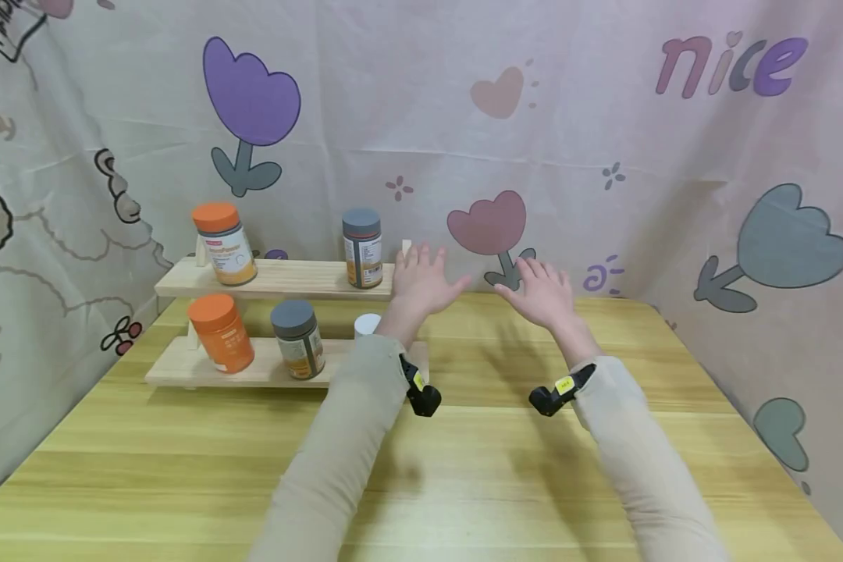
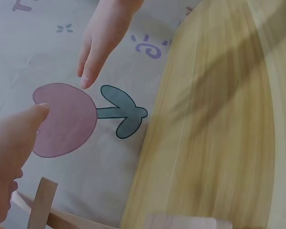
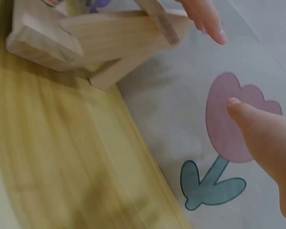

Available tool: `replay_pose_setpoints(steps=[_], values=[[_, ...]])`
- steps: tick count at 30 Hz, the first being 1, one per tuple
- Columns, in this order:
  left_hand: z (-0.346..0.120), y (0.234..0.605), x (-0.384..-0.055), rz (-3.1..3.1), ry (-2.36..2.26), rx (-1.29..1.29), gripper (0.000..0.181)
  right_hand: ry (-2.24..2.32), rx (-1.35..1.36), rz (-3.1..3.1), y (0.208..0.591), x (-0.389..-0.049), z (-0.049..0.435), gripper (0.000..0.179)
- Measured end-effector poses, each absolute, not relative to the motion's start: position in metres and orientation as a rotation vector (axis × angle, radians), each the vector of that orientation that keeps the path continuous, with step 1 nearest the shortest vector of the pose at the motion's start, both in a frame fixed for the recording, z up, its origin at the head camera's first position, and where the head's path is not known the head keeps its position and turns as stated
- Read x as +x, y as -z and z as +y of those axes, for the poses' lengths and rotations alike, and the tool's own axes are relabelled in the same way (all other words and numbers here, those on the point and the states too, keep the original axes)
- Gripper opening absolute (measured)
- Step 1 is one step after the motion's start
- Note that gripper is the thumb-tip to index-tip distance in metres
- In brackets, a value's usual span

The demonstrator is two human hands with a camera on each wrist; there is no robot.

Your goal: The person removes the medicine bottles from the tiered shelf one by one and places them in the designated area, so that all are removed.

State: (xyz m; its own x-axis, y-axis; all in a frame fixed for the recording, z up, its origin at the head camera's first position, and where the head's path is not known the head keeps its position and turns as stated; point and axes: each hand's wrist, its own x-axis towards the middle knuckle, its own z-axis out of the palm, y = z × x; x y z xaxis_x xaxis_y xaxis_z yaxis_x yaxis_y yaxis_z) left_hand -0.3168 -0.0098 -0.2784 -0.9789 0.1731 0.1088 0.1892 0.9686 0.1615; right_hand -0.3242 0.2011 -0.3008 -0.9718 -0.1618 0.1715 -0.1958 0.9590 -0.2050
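My left hand [image 1: 427,286] is held up in the air with its fingers spread, in front of the right end of the wooden two-tier rack [image 1: 302,279]. Level with it, my right hand [image 1: 542,297] hangs over the back of the table, fingers straight. Neither hand holds anything. On the upper tier stand an orange-lidded jar [image 1: 226,246] and a grey-lidded jar [image 1: 362,250]. The lower tier bears an orange jar [image 1: 222,334], another grey-lidded jar [image 1: 298,341] and a white-lidded container [image 1: 367,323], mostly hidden behind my left forearm.
The rack sits at the back left of the wooden table [image 1: 464,484]. A printed cloth [image 1: 407,94] with flowers and lettering hangs behind the table and along both sides. A small camera is strapped to each wrist.
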Motion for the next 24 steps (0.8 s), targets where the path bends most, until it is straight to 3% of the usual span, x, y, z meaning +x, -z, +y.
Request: replay_pose_setpoints(steps=[9, 24], values=[[-0.033, 0.272, -0.293, -2.857, 0.324, -0.482, 0.083, -0.458, 0.541, -2.829, 0.309, -0.301, 0.192, 0.070], [-0.113, 0.272, -0.197, -2.297, 0.779, -0.701, 0.073, -1.296, 0.658, -2.697, 0.328, -0.264, 0.166, 0.072]])
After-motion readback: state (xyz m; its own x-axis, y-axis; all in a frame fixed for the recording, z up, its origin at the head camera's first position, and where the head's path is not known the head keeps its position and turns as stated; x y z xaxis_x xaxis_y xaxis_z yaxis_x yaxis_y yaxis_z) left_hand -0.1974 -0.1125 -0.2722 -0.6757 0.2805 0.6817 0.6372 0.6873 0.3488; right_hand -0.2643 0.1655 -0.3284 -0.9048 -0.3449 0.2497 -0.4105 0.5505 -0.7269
